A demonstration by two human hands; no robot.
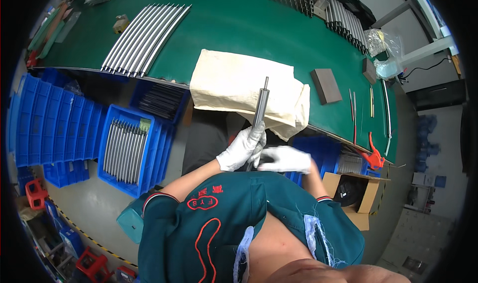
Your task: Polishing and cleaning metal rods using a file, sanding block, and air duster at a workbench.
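Observation:
My left hand (243, 147), in a white glove, is wrapped round a grey metal rod (260, 106) with a thin stepped tip. The rod stands tilted, its tip pointing away from me over a folded cream cloth (234, 76) at the bench edge. Close beside the rod's lower end is my right hand (290, 159), also gloved. Motion blurs its fingers, and whether they touch the rod is hard to make out. The rod's lower end is partly hidden by my hands and shirt.
On the green bench (239, 29) lie a row of shiny rods (147, 39), a dark grey block (326, 86) and red-handled pliers (373, 156). Blue crates (162, 151), one holding rods, stand at left. An open cardboard box (371, 196) sits at right.

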